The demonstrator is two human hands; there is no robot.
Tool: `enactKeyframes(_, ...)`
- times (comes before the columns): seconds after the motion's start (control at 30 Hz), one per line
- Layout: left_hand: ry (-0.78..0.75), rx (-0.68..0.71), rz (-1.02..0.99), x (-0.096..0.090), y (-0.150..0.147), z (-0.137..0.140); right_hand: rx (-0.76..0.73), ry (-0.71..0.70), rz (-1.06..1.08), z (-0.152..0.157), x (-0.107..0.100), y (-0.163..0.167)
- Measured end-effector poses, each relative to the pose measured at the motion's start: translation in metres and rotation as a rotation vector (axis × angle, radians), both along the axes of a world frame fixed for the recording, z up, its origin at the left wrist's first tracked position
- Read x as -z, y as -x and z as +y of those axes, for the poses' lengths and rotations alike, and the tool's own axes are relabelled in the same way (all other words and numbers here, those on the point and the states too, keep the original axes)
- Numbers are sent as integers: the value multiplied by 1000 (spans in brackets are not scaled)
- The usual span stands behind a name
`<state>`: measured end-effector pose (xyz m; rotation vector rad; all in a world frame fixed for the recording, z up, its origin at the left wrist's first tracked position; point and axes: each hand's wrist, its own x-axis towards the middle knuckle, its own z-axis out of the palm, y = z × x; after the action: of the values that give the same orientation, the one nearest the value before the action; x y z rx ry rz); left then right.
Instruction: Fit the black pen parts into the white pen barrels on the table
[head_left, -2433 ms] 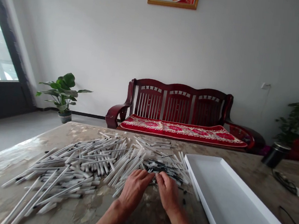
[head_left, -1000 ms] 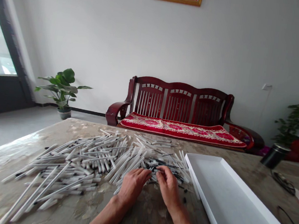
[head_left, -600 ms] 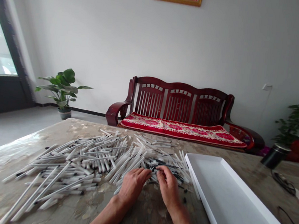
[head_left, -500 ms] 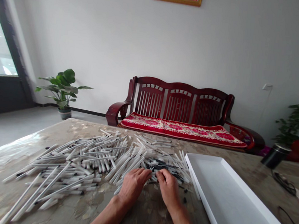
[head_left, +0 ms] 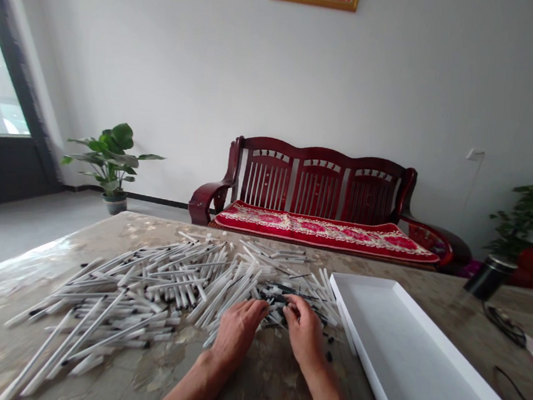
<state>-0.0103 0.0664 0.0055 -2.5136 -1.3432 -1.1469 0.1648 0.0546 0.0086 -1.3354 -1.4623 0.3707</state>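
Note:
My left hand is at the near edge of a pile of slim white pen-like tubes, many with black ends. Its fingers are bent together; whatever they hold is too small to make out. Across from it, my right hand has thumb and forefinger drawn close in a pinch, with its content hidden. Small black pieces lie just beyond both fingertips, mixed with more white tubes. A couple of loose black bits rest to the right of my right hand.
A shallow white box stands on the right of the stone-patterned table. Farther right are a black cylinder and a dark cable. Behind the table is a red wooden bench, with a potted plant at left.
My right hand has shifted slightly up and to the right, widening the space between the two hands' fingertips. My left hand stays nearly in place.

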Motion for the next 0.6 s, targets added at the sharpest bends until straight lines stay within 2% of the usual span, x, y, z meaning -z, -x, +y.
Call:
enactKeyframes(0.23, -18, -6, 22, 3, -3, 0, -66, -68, -84, -5, -5, 6)
enactKeyframes(0.37, -8, -3, 26, 3, -3, -1, -50, -76, -104, -4, -3, 9)
enactKeyframes(0.47, -14, -31, 35, 1, 0, -1, 16, -78, -70, 0, 0, 4)
enactKeyframes(0.6, -38, -128, 48, -5, 11, 2, 204, -69, 35, 7, 3, -15)
